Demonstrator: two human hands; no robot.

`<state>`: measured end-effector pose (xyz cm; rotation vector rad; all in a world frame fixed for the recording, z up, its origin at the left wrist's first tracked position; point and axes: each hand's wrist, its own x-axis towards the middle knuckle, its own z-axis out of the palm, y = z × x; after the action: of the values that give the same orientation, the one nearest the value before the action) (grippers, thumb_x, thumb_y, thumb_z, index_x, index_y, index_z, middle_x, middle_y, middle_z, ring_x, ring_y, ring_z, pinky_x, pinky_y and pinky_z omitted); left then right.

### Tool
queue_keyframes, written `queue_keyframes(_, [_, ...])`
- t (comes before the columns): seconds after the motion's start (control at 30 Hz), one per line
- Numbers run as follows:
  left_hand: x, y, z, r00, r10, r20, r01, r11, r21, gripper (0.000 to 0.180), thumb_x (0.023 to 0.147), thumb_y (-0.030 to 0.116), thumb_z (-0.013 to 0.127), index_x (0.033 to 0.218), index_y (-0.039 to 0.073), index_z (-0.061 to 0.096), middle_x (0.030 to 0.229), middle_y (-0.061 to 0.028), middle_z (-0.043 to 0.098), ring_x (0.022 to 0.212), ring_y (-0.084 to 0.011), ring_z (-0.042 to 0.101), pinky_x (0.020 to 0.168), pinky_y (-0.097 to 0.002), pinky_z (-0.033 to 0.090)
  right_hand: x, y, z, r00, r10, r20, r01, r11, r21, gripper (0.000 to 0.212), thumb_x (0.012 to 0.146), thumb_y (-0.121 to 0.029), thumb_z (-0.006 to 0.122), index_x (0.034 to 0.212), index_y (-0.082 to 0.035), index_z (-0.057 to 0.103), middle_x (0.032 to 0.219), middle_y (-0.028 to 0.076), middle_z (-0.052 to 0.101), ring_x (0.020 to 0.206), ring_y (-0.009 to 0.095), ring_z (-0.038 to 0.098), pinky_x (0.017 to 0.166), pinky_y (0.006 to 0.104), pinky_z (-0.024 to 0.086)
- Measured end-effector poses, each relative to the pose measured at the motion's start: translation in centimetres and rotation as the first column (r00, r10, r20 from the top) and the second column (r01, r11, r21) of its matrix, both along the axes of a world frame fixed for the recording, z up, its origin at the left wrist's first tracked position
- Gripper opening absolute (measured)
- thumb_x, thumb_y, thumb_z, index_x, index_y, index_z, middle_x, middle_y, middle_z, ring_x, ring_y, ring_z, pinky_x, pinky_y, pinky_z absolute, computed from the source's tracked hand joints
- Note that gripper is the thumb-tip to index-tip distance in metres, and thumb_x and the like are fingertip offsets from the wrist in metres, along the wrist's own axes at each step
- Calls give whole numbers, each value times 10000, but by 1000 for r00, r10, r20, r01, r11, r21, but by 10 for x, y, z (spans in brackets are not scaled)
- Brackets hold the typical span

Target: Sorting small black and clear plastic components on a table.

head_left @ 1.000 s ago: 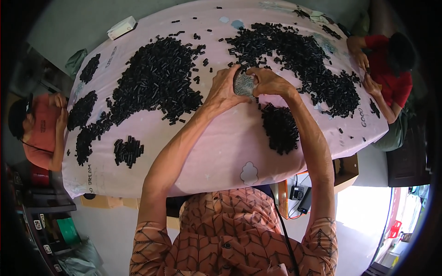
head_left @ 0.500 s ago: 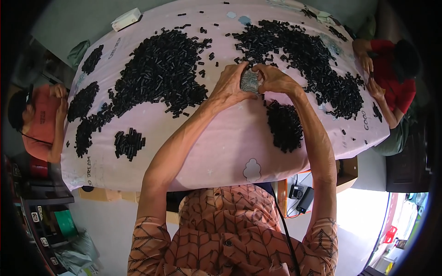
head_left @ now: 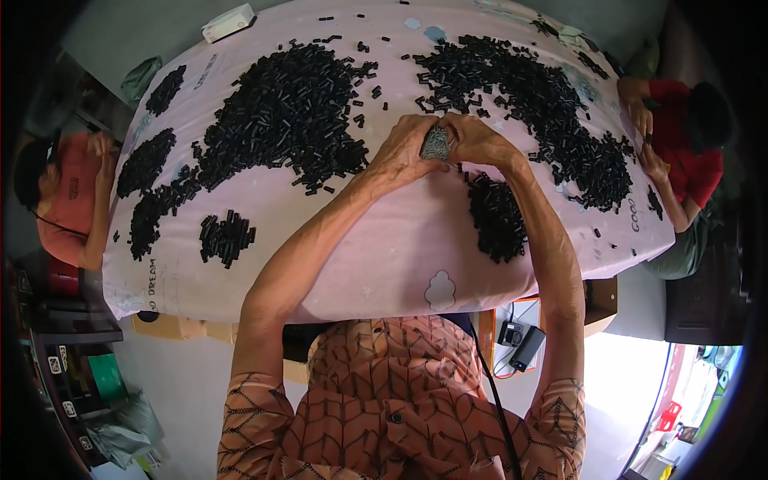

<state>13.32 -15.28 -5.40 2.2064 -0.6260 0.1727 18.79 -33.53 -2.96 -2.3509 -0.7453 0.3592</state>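
Note:
My left hand (head_left: pixel 406 149) and my right hand (head_left: pixel 478 142) meet over the middle of the table, both closed around a small grey metallic bundle (head_left: pixel 436 145) held between the fingers. A big heap of small black cylindrical pieces (head_left: pixel 288 112) lies just left of my hands. Another wide heap (head_left: pixel 528 88) spreads to the right and beyond. A smaller dark pile (head_left: pixel 496 218) sits right under my right forearm.
The table carries a pink printed cloth (head_left: pixel 384 256). A person in an orange shirt (head_left: pixel 68 200) sits at the left edge, a person in red (head_left: pixel 688 152) at the right. A white box (head_left: pixel 228 22) lies at the far left corner. Small black piles (head_left: pixel 226 238) dot the left side.
My two hands stay joined around the grey bundle; the view has shifted slightly, and the fingers have closed a bit tighter around it.

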Motion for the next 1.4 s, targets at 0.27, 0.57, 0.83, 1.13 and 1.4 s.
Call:
queue_keyframes(0.27, [-22, 11, -7, 1000, 15, 12, -14, 998, -58, 672, 674, 187, 784, 1243, -2, 481, 1204, -207, 512, 1179, -390, 441, 1008, -443, 375, -30, 23, 29, 960, -129, -250, 104, 988, -111, 496, 555, -91, 769, 998, 34, 586, 779, 154, 627, 741, 263, 634, 653, 359, 505])
queue_keyframes(0.57, [-61, 25, -5, 1000, 27, 10, -27, 998, -59, 671, 719, 58, 726, 1302, 17, 397, 1229, -209, 475, 1177, -396, 439, 1000, -447, 379, -48, 37, 12, 997, 68, -33, -69, 997, -30, 348, 631, -60, 703, 942, 24, 572, 747, 137, 615, 708, 212, 609, 639, 361, 492])
queue_keyframes(0.83, [-111, 35, 0, 998, 47, 46, -45, 998, -47, 667, 766, 43, 702, 1332, -18, 353, 1283, -220, 436, 1224, -398, 413, 1034, -451, 363, -93, 49, -8, 999, 47, -17, -44, 983, 178, 402, 634, -119, 784, 970, 14, 608, 816, 125, 670, 744, 194, 629, 707, 334, 519])
queue_keyframes(1.13, [-155, 71, 5, 988, 155, -24, -155, 988, 5, 660, 770, 63, 701, 1337, -12, 372, 1311, -223, 439, 1240, -399, 408, 1038, -443, 362, -134, 98, -22, 998, -5, -61, 20, 967, 253, 412, 607, -103, 735, 948, 83, 598, 879, 247, 648, 842, 338, 648, 741, 375, 523])
queue_keyframes(1.4, [-166, 97, 13, 967, 255, -23, -253, 965, 65, 663, 764, 21, 689, 1348, 12, 376, 1340, -207, 416, 1255, -386, 400, 1039, -439, 374, -146, 124, 2, 963, 18, -268, 88, 922, 377, 438, 652, -43, 669, 1050, 121, 590, 876, 264, 641, 757, 313, 657, 637, 361, 526])
